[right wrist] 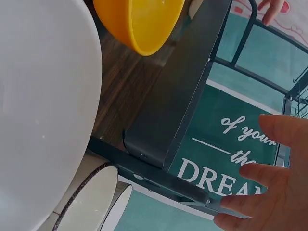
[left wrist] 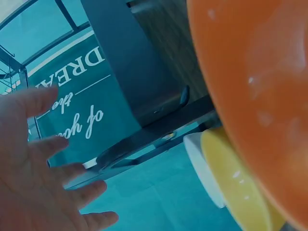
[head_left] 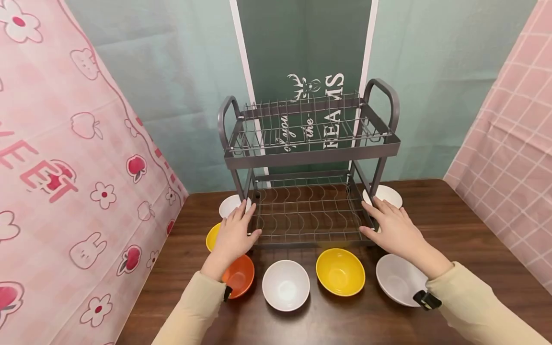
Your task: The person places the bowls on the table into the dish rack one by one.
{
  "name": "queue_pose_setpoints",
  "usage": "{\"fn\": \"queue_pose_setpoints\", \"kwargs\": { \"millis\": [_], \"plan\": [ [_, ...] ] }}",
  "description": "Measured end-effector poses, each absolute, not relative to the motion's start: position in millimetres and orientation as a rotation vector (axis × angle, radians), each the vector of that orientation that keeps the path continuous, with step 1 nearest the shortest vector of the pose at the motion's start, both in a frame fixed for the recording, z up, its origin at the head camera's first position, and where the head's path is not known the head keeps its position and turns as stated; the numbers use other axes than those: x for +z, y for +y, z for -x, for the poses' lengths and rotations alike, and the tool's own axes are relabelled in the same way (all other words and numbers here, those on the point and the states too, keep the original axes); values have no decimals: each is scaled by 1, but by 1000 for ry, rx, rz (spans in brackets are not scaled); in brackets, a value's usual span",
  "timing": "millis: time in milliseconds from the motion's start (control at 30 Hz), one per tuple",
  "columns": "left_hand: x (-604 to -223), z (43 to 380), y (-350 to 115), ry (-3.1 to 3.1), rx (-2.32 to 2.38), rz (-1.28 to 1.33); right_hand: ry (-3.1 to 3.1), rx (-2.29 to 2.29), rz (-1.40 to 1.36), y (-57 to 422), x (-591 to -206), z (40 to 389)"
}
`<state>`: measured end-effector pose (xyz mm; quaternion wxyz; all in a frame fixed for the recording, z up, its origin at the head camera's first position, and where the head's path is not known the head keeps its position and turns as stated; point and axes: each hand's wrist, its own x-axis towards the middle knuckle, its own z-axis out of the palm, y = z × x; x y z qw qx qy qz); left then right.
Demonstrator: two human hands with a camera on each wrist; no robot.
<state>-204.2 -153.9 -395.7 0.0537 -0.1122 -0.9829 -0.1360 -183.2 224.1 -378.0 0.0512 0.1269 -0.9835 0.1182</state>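
A dark grey two-tier dish rack (head_left: 312, 156) with wire shelves stands on the table, no dishes on either tier. My left hand (head_left: 233, 235) is spread beside its left front leg, above the orange bowl (head_left: 242, 274). On the opposite side my right hand (head_left: 396, 232), fingers apart, is close to the right front leg, above a large white bowl (head_left: 398, 278). Both hands hold nothing; whether the fingertips touch the rack I cannot tell. In front of the rack sit a smaller white bowl (head_left: 286, 286) and a yellow bowl (head_left: 340, 272).
Left of the rack are another yellow bowl (head_left: 212, 237) and a white bowl (head_left: 230, 206). A white bowl (head_left: 389, 195) stands behind the right hand; a dark-rimmed bowl (right wrist: 89, 199) shows in the right wrist view. Printed curtains surround the wooden table (head_left: 457, 230).
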Motion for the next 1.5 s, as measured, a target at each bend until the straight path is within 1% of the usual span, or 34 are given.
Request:
{"fn": "queue_pose_setpoints", "kwargs": {
  "millis": [333,633,1133,1500],
  "plan": [
    [-420,207,-144,-2848,-985,125,-2910,428,-434,218,-384,171],
    [-438,213,-139,-2711,-1285,-20,-2879,494,-466,199,-397,152],
    [-447,222,-145,-2618,-1329,-111,-2790,452,-494,170,-423,125],
    [-449,225,-145,-2628,-1325,-175,-2814,525,-469,155,-446,109]
  ]
}}
